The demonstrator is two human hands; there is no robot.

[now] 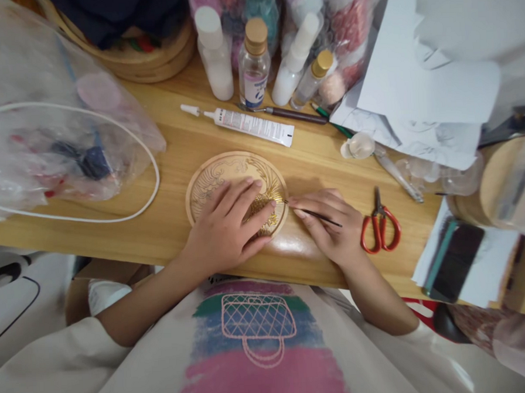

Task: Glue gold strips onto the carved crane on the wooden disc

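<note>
Now right fingers [314,201] pinch a thin tool [324,218], left fingers [244,202] splay over a disc [226,166], a tube [254,126] bearing illegible print

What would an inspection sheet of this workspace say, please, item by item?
Surface: wooden table, with some glare.
Work things: round wooden disc, patterned, partly gold; thin brush, tip near the disc's right edge.
Clutter: red-handled scissors, white tube, bottles, papers, phone, plastic bag.
Left hand: on the disc, fingers spread.
Right hand: holding the brush.
Cables: white cable looped across bag and table.
Surroundings: cardboard box below the table; bagged coloured material behind the bottles.
</note>
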